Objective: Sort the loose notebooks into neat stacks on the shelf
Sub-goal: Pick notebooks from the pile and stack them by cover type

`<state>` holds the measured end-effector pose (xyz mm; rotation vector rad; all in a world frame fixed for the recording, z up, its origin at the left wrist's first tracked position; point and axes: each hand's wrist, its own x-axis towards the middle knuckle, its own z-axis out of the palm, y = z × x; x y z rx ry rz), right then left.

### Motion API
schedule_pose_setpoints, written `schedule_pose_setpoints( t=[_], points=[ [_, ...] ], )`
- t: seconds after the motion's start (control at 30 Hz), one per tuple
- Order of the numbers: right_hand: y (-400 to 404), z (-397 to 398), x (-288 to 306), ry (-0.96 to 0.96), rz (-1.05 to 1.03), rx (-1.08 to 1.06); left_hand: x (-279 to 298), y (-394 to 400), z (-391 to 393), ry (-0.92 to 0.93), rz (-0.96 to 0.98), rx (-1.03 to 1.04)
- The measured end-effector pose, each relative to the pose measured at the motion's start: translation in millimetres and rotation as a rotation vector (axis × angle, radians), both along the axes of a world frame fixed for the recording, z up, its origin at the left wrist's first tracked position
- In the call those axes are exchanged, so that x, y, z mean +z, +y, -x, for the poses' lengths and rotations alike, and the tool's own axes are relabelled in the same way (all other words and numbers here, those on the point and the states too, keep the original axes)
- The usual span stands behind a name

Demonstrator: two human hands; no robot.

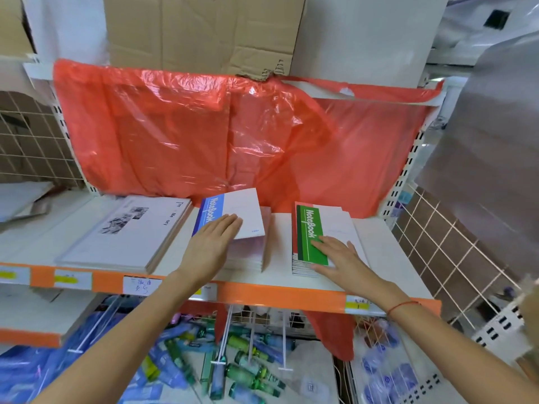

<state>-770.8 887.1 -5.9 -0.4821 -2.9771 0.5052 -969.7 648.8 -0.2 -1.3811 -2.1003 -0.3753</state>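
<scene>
Two hands flat on two piles on the white shelf (291, 284). Left hand (211, 247), fingers straight and together, pressing the blue notebook (233, 214) at about 11 o'clock from the wrist; nothing curled round it, no pinch. Right hand (335, 258), fingers spread wide and relaxed, resting on the green notebook (310, 234) at about 12 o'clock; no clasp there either.

Blue notebook lying skewed, turned clockwise across the pile under it (250, 255), far corner poking toward 1 o'clock. Green notebook topping a taller pile (303, 268), near edges fairly square.

Likely trouble: smooth card covers sliding over one another under a flat push, so the whole blue pile fanning out rather than only the top book turning. A push toward 6 o'clock could carry books past the orange shelf lip (262, 295) into the wire bins (250, 345) below. Green pile tall and narrow, so a sideways nudge could shear it into steps.

Covers glossy, white with a coloured band; thin stapled books, rectangular, page edges showing as fine stripes. At 9 o'clock, a larger flat pile of grey-white picture books (125, 231). Behind, crinkled red plastic sheet (204, 132), shiny and loose, with torn brown cardboard (198, 30) above it.
</scene>
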Motion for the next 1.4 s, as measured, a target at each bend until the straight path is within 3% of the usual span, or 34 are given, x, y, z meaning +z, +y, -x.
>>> schedule_pose_setpoints(
  t=[1.4],
  points=[
    [13,24,-5,0.081,0.011,0.053,-1,7,0,0.010,-0.030,-0.016]
  ],
)
